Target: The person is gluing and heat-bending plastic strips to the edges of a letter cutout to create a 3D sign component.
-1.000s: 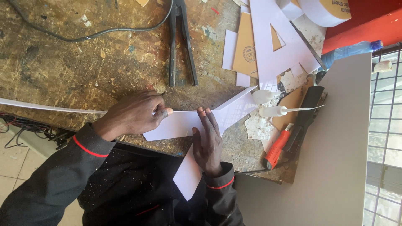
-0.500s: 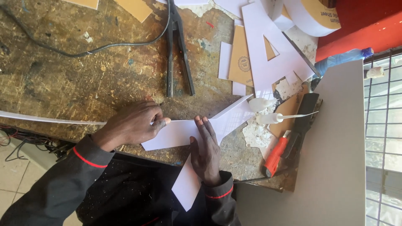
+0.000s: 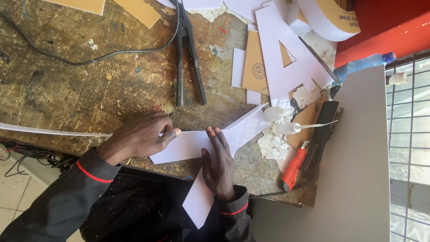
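**White sheet pressed flat at the tabletop edge**

White sheet (image 3: 192, 145) lies at the near edge of the tabletop (image 3: 89, 89), and one part of it hangs down over the person's lap. The right hand (image 3: 219, 168) lies flat on it with fingers stretched and together, palm down, so it grips nothing; it seems to press the sheet so it does not slide. The left hand (image 3: 139, 139) has its fingertips closed in a pinch at the upper edge of the sheet, where a long white strip (image 3: 49, 131) runs away to the left. I judge it holds the strip against this edge, but the contact is too small to see well.

Black pliers (image 3: 188, 58) and a dark cable (image 3: 89, 60) lie further up, apart from the hands. On the right are a big white letter (image 3: 286, 67), brown card pieces (image 3: 255, 67), two small white nozzles (image 3: 286, 121) and a red-handled knife (image 3: 295, 168). A blue-capped bottle (image 3: 363, 65) lies on its side; its content I cannot tell.
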